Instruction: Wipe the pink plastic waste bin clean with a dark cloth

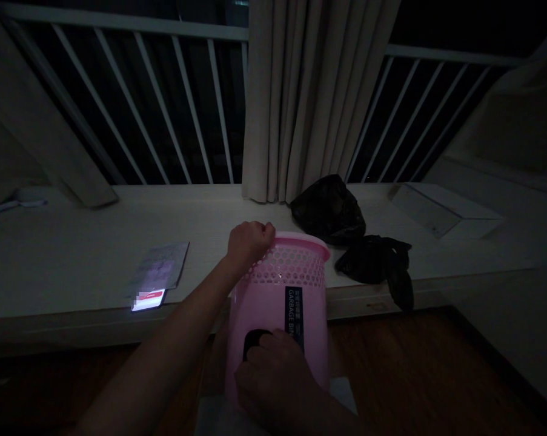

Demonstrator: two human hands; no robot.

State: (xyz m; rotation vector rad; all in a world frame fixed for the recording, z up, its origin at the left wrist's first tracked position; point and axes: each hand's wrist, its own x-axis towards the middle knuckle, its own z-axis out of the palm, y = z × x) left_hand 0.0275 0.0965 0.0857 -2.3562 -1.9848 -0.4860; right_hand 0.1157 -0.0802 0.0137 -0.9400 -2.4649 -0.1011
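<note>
A pink bin [273, 309] with a honeycomb band of holes and a dark label reading "GARBAGE BIN" stands in the middle, at the front edge of a pale ledge. My left hand [251, 241] is closed around its rim at the upper left. Lower down, my right hand [273, 372] is a fist against the bin's side; a black patch shows beside its fingers, and what it holds, if anything, is hidden. Behind the bin lies a crumpled black bag [330, 211], with a smaller black bag [375, 261] hanging partly over the ledge's edge.
On the ledge [91, 242], a lit phone [148, 300] lies by a flat packet [164, 263] at left. A white box [446, 209] sits at right. Behind are a curtain [300, 103] and railings [177, 91]. The wooden floor [404, 369] is below.
</note>
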